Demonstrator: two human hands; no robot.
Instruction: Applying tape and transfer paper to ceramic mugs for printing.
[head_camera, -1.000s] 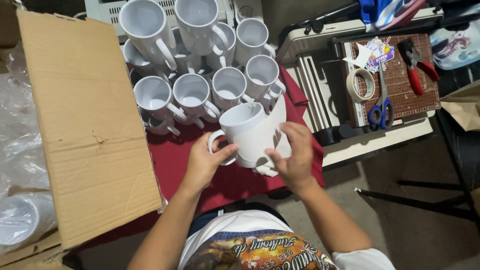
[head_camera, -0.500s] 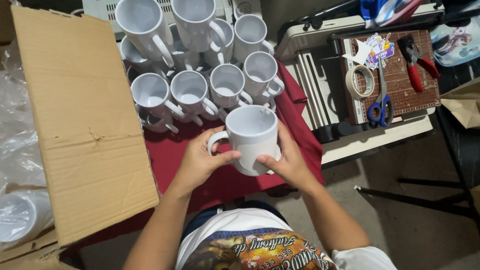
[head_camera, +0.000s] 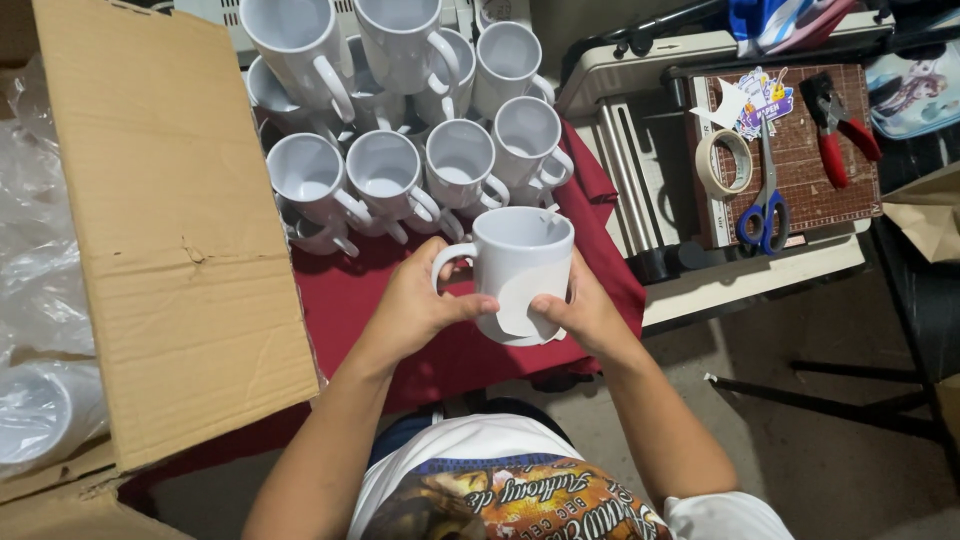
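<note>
Two bare hands hold one white mug upright above a worktop draped in red cloth. The left hand wraps the handle side, thumb pressed to the wall. The right hand clamps the other side, thumb pinning a sheet of white paper wrapped against the mug.

Just beyond, on the far side, a cluster of empty white mugs stands, some stacked on others. To the left lies a large cardboard flap. To the right, a second surface carries a tape roll, blue-handled scissors and red-handled pliers.

The risk, as I judge it: if either thumb eases, the paper could slide or spring loose and sit crooked; a bump into the stacked mugs could topple them.
</note>
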